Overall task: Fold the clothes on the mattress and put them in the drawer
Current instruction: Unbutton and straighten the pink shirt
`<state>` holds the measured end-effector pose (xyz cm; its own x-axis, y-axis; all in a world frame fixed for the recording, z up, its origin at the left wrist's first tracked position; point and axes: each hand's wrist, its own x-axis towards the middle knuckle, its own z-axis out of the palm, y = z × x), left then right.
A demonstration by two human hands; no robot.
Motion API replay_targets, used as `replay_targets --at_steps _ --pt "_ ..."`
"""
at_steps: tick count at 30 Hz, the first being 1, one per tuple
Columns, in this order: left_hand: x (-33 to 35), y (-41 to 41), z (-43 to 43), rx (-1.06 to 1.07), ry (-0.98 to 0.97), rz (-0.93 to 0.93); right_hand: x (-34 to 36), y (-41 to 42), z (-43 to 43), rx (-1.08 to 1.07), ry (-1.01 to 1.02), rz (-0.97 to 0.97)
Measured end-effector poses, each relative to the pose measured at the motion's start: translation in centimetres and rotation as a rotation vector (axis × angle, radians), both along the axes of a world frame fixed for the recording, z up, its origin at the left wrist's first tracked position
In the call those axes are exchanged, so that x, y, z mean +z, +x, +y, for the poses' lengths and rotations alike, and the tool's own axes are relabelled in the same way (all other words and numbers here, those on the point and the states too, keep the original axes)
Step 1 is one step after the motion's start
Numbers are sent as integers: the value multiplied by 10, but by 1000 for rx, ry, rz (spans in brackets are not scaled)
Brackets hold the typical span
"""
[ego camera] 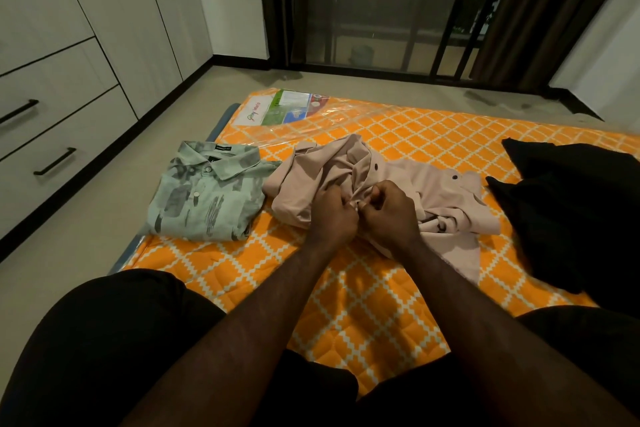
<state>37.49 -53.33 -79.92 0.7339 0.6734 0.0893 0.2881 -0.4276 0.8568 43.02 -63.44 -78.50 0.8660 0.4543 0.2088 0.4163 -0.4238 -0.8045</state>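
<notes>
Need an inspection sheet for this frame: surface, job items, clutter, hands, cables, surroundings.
Surface: orange mattress, plastic-wrapped, label at far edge.
Job's things: green shirt folded, left; pink shirt crumpled, centre; drawers shut.
Clutter: black cloth heaped at right.
Grippers: left hand and right hand both pinch the pink shirt's front.
Cables: nothing seen.
Surroundings: barred window, dark curtains.

label (pixel 277 107) on mattress (pixel 415 135): showing upside-down logo, "interio" partly reading | neck tag (pixel 221 148) on green shirt (pixel 204 198): lettering showing too small to read
</notes>
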Motion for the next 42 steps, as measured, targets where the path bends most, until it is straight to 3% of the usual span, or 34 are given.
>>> replay_targets --at_steps 7,10,15,17,21,26,29,34,36,39,42 --pt "7 -2 -1 -11 21 -20 -5 -2 3 -36 40 21" --pt "4 -3 2 -16 -33 -47 -9 -1 3 -36 83 124" --pt "2 -8 9 -111 -206 -136 4 6 -4 112 452 844" --pt "4 -10 12 -152 -267 -172 9 9 -8 141 501 965" --pt "3 -9 13 -169 -205 -213 7 10 -7 125 503 903" --pt "2 -8 15 -165 -94 -221 3 6 -5 188 421 577" --pt "2 -7 19 -148 -58 -193 7 6 -7 149 438 524" --pt "8 -6 26 -220 -132 -151 15 7 -7 94 439 422" --pt "9 -7 33 -214 -100 -99 18 11 -5 52 516 444" --pt "4 -9 44 -202 180 46 21 19 -5 10 673 590" --pt "-3 -12 45 -194 307 127 20 21 -7 27 675 650"
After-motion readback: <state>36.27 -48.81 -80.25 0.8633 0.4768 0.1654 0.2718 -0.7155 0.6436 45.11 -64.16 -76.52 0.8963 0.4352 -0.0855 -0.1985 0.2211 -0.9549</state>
